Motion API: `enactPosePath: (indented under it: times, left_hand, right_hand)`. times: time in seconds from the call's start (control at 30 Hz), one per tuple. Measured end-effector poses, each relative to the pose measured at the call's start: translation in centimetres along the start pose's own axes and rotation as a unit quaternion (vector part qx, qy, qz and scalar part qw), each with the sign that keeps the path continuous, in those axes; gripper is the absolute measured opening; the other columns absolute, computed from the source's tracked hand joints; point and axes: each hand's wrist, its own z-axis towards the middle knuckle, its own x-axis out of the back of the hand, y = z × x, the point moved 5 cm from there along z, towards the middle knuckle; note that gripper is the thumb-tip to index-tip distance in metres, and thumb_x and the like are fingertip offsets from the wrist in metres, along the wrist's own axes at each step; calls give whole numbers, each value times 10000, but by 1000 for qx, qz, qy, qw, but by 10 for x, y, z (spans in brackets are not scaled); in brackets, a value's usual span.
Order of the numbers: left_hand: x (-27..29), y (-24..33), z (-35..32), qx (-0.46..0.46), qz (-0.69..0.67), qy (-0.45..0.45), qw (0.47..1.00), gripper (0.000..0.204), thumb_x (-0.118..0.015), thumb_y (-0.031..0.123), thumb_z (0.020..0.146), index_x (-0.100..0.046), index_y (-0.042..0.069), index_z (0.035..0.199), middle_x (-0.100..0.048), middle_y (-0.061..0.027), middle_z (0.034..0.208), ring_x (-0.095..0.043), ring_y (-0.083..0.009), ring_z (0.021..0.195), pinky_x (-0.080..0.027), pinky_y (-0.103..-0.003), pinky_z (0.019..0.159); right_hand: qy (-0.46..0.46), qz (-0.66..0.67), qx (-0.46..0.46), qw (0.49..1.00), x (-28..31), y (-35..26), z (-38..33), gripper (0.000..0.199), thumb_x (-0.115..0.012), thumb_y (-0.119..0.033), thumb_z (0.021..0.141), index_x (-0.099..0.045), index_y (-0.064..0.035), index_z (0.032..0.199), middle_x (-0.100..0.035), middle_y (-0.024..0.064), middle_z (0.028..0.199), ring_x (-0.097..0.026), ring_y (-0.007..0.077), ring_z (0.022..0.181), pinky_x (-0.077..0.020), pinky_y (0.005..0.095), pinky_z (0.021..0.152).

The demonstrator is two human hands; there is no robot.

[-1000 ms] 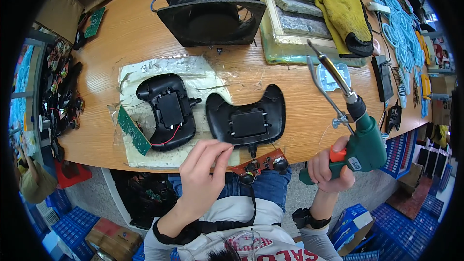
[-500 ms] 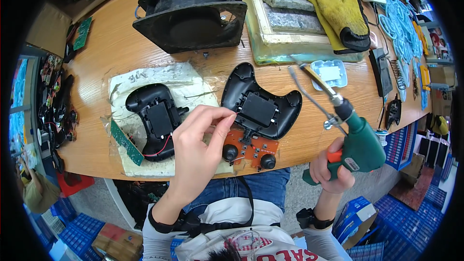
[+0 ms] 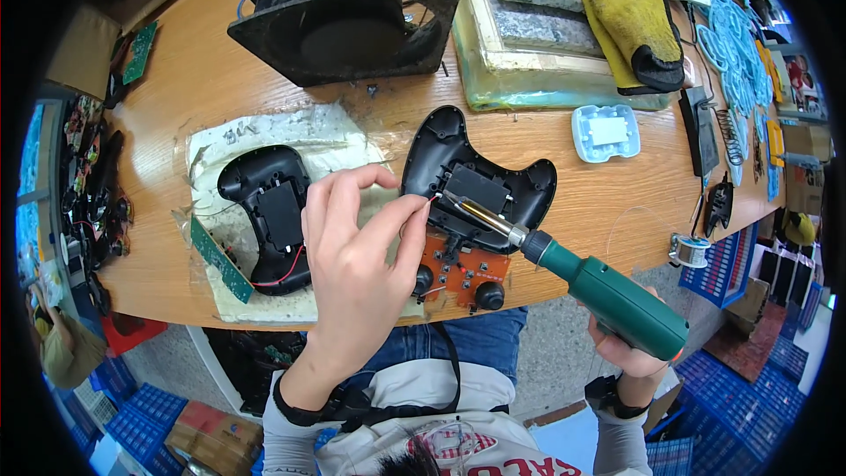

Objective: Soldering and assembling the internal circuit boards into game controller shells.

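Note:
My left hand point(image 3: 357, 247) pinches a thin red wire point(image 3: 432, 199) beside the battery box of a black game controller shell point(image 3: 438, 137). My right hand point(image 3: 621, 348) grips a green soldering gun point(image 3: 626, 304). Its metal tip reaches the shell close to my left fingertips; whether it touches the wire is too small to tell. An orange-brown circuit board point(image 3: 467, 275) with two black thumbsticks lies below this shell, partly behind my left hand. Left of that hand, a second black controller shell point(image 3: 251, 178) rests on a stained white sheet point(image 3: 339, 132), a red wire running to a green circuit board point(image 3: 220, 260).
A black fan point(image 3: 344, 35) stands at the back. Right of it, a framed block tray point(image 3: 493, 79) carries a yellow glove point(image 3: 621, 22). A pale blue plastic case point(image 3: 605, 132) and a solder spool point(image 3: 689, 251) sit on the right. Loose parts point(image 3: 92, 211) crowd the left edge.
The soldering gun has swung down and left from a raised position, bringing its tip to the controller shell beside my left fingertips. My left hand keeps its pinch, with its other fingers lifted more.

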Motion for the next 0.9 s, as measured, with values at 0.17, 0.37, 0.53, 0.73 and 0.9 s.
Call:
enactPosePath:
  times: [0.17,0.37,0.53,0.73,0.9]
  left_hand:
    - [-3,-3,5,18,-41,-30,999,99,-680,33,658,-654,20,753,-552,-89,977,-504,-265,921,-378,-357,784]
    - [-4,-5,8,31,-47,-46,997,94,-675,42,662,-653,17,749,-560,-86,977,-505,-261,938,-374,-360,781]
    - [-4,-6,10,27,-46,-60,997,90,-672,42,658,-653,16,742,-565,-78,971,-505,-260,924,-367,-358,776]
    - [-4,-7,12,23,-49,-66,996,90,-671,39,647,-652,18,732,-567,-78,968,-503,-259,932,-365,-357,776]
    - [-2,-5,15,20,-25,-83,996,97,-653,28,654,-651,1,747,-569,-88,970,-523,-255,917,-393,-349,832]
  right_hand:
    - [-66,5,-19,998,5,-10,12,427,-739,-273,643,-622,25,925,-604,85,743,-580,182,507,-409,256,455]
    - [-75,15,-68,995,5,-10,17,449,-757,-289,625,-628,22,922,-617,80,746,-584,175,505,-405,246,461]
    - [-77,-1,-54,996,3,-11,19,512,-735,-363,676,-596,46,950,-522,12,613,-468,102,497,-325,244,484]
    - [-75,-25,-95,992,1,-20,24,527,-716,-421,669,-608,21,935,-516,-6,605,-460,104,502,-309,251,517]
    - [-77,-29,-131,988,1,-25,27,521,-683,-505,686,-618,-18,861,-512,-9,616,-461,112,487,-300,262,499]
